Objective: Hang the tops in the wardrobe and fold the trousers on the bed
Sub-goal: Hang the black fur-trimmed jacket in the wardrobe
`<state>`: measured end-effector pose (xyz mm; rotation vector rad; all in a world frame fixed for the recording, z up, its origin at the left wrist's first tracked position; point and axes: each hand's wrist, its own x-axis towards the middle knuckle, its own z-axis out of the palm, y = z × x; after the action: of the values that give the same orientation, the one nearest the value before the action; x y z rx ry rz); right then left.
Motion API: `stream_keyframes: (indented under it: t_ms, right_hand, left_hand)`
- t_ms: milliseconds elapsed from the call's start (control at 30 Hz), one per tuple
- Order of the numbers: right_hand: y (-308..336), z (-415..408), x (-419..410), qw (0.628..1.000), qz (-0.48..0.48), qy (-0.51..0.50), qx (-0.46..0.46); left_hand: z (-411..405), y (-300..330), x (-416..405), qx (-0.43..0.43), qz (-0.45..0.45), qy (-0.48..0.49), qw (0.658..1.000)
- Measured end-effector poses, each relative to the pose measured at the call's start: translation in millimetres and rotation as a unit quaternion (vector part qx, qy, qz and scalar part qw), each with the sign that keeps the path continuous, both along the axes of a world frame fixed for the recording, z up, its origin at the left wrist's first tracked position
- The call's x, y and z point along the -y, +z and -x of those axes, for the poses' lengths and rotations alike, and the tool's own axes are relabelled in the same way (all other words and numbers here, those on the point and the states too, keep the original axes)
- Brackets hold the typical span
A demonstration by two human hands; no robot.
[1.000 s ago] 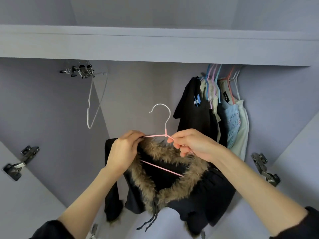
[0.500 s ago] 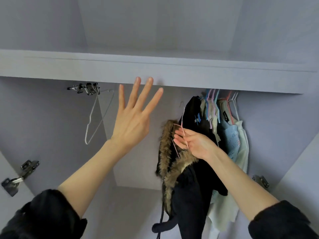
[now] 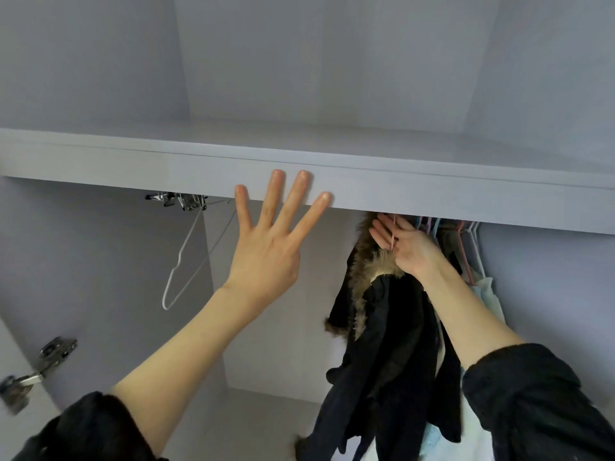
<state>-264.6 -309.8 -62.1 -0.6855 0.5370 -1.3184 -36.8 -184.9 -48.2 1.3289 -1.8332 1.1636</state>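
A black top with a brown fur collar [image 3: 382,344] hangs from a pink hanger [image 3: 394,234] under the wardrobe shelf [image 3: 432,191]. My right hand [image 3: 404,247] is up at the hanger's neck, with the pink wire running between its fingers, just below the shelf edge. The hook and the rail are hidden behind the shelf front. My left hand [image 3: 269,247] is raised with fingers spread and straight, fingertips at the shelf's front edge, holding nothing.
Several tops on coloured hangers [image 3: 466,254] hang to the right of the black top. An empty white hanger [image 3: 186,261] hangs at the left, near metal clips [image 3: 179,199]. Door hinges [image 3: 36,367] sit at the lower left.
My right hand has lifted the hanger with the black top up to just under the shelf. My left hand let go a second ago and rose, fingers spread, to the shelf edge.
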Motion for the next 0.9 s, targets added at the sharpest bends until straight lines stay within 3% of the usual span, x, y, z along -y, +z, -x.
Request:
stream_keyframes:
  t_ms: [133, 367, 600, 667, 767, 900]
  right_hand:
    - [4.7, 0.9, 20.0, 0.998, -0.024, -0.041, -0.028]
    - [-13.6, 11.5, 26.2, 0.966, -0.07, -0.133, -0.213]
    - [-13.1, 8.2, 15.8, 0.926, -0.099, -0.248, -0.266]
    - [-13.6, 5.6, 6.2, 0.891, -0.067, -0.273, -0.357]
    - [-14.7, 1.2, -28.9, 0.788, 0.021, -0.278, -0.549]
    - [-30.6, -25.6, -91.0, 0.718, 0.16, -0.22, -0.64]
  left_hand:
    - [1.5, -2.3, 1.6, 0.001, 0.003, 0.003, 1.0]
    - [1.7, -4.7, 5.5, -0.011, 0.01, 0.005, 1.0]
    - [2.6, -3.3, 2.4, -0.007, 0.003, 0.019, 1.0]
    - [2.8, -3.2, -0.4, -0.01, -0.013, 0.024, 1.0]
    - [3.5, -8.1, -11.1, -0.024, -0.04, 0.026, 0.999]
    - [3.7, -38.7, -46.2, -0.079, -0.12, -0.019, 0.989]
